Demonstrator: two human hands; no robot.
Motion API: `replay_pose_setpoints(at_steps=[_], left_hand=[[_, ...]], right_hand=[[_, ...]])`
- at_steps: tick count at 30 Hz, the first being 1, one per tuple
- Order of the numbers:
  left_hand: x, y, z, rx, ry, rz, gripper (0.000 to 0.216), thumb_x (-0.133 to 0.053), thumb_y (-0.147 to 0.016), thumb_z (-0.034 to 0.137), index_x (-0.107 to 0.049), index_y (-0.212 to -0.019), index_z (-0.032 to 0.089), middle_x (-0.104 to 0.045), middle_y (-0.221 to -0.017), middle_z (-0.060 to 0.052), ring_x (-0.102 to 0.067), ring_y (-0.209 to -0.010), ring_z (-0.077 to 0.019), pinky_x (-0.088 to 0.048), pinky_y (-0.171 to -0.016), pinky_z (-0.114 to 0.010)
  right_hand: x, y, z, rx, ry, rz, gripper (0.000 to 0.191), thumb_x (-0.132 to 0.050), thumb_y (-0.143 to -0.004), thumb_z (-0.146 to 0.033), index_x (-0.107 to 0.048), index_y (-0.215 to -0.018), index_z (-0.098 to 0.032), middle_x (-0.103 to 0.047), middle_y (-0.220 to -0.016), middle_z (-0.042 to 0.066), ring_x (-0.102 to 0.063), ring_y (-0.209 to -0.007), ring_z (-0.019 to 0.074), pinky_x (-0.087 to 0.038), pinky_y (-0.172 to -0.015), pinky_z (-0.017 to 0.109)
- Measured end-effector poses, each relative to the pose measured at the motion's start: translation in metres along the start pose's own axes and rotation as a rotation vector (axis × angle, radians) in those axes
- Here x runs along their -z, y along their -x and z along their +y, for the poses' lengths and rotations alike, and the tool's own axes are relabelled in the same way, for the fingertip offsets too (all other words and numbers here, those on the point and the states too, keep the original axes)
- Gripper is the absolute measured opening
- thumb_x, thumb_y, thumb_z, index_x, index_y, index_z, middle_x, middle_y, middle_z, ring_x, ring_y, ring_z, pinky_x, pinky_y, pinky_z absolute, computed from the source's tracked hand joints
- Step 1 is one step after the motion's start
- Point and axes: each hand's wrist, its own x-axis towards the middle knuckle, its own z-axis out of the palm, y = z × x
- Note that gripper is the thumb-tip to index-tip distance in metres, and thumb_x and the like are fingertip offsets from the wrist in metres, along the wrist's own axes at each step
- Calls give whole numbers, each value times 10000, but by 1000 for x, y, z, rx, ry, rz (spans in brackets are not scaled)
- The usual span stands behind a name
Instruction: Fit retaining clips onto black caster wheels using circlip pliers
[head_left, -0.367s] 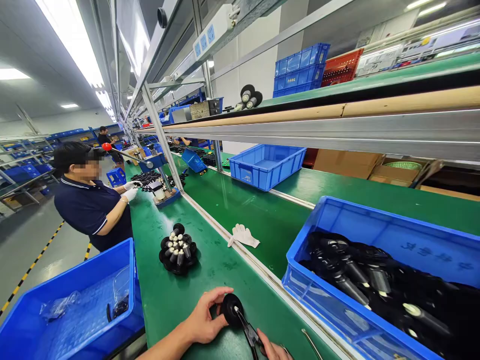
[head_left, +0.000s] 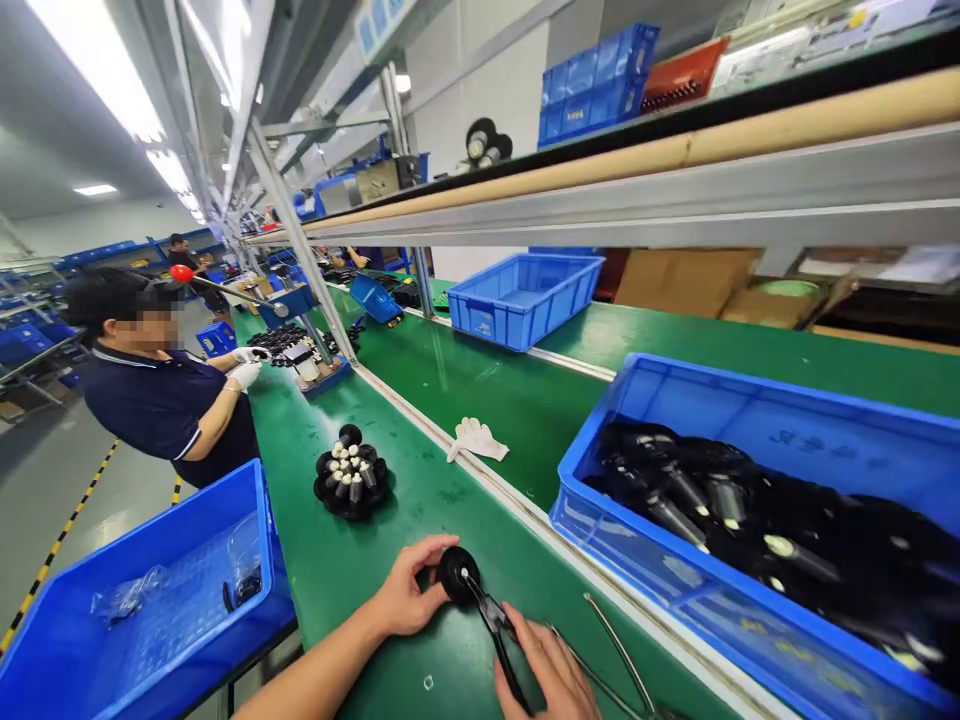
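Left hand (head_left: 411, 592) pinches a black disc-shaped part (head_left: 453, 577) at its edge, thumb and fingers curled round it; right hand (head_left: 551, 665) is wrapped over the handles of the pliers (head_left: 495, 618), whose tips meet the small pale centre (head_left: 465, 574) of the disc; hands apart from each other, linked only through tool and part; the disc sits just above or on the green tabletop (head_left: 427, 500), cannot tell which, near the front of the bench; step in hand looks like working the disc's centre with the pliers, though whether the tips grip, pull or turn is too small to tell; next move seems to call for a firm left pinch so the disc does not spin, with the tips kept square on the centre; a slip could scuff the face; materials: disc is dark, round, matt-looking, probably plastic or rubber; pliers have slim shiny metal jaws and dark handles; tabletop is smooth and slightly glossy; beyond the hands a cluster of similar parts (head_left: 352, 478) stands in a rough ring, pale tips up, grey cylindrical stems on black discs; a limp white knitted-looking glove (head_left: 480, 438) lies by the pale rail; blue bin (head_left: 592, 497) at right, ribbed rigid plastic, holds a jumbled heap of black discs and grey stems; thin metal rod (head_left: 616, 638) lies beside the right hand; co-worker (head_left: 161, 400) in a dark shirt and white gloves stands at the far left.
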Motion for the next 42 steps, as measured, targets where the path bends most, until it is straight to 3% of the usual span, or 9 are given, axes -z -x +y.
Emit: replay_pose_setpoints(at_steps=[5,8,16,22,28,35,42], left_hand=[[7,0,3,42,-28,29,636,-794,-919,540,-648,-1412,166,-800,-1141,-139,-747,-983,-246,-582,-851,-341],[10,-1,5,49,-35,54,643,-802,-910,550,-649,-1405,170,-799,-1169,-142,-751,-985,-246,-591,-836,-335],[10,14,7,-24,-171,-11,610,-719,-988,498,-588,-1482,165,-803,-1150,-140,-764,-997,-235,-609,-856,-329],[10,31,2,-61,-255,108,555,-679,-1026,425,-563,-1519,198,-770,-1320,-156,-772,-1133,-261,-634,-974,-374],[9,24,-4,-187,-253,130,534,-667,-1040,357,-551,-1539,207,-791,-1263,-150,-802,-1053,-238,-663,-918,-346],[9,23,-1,-178,-253,158,538,-683,-1032,374,-570,-1525,192,-797,-1226,-149,-806,-1007,-238,-672,-850,-330],[6,21,3,-185,-238,135,547,-660,-1045,302,-517,-1565,211,-803,-1232,-139,-808,-1047,-230,-675,-899,-336]], right_hand=[[19,-12,-26,-206,-43,-54,481,-605,-1005,-300,-586,-1485,-286,-750,-1240,71,-734,-1116,236,-635,-941,363],[21,-16,-35,-249,-41,-80,505,-615,-1001,-300,-579,-1504,-310,-742,-1259,62,-721,-1148,244,-621,-988,387],[23,-20,-41,-256,-66,-107,581,-637,-947,-236,-582,-1512,-359,-752,-1214,8,-722,-1110,226,-591,-1025,388],[28,-25,-48,-268,-77,-100,552,-586,-969,-230,-574,-1511,-335,-744,-1235,29,-714,-1125,230,-593,-997,371],[32,-28,-51,-263,-76,-138,557,-595,-969,-202,-549,-1509,-332,-741,-1195,16,-702,-1089,224,-589,-952,361],[32,-27,-52,-256,-58,-159,560,-594,-962,-191,-545,-1503,-324,-737,-1200,10,-700,-1084,218,-583,-956,374],[31,-25,-52,-263,-37,-166,555,-568,-968,-196,-544,-1504,-339,-737,-1211,8,-708,-1115,213,-595,-963,370]])
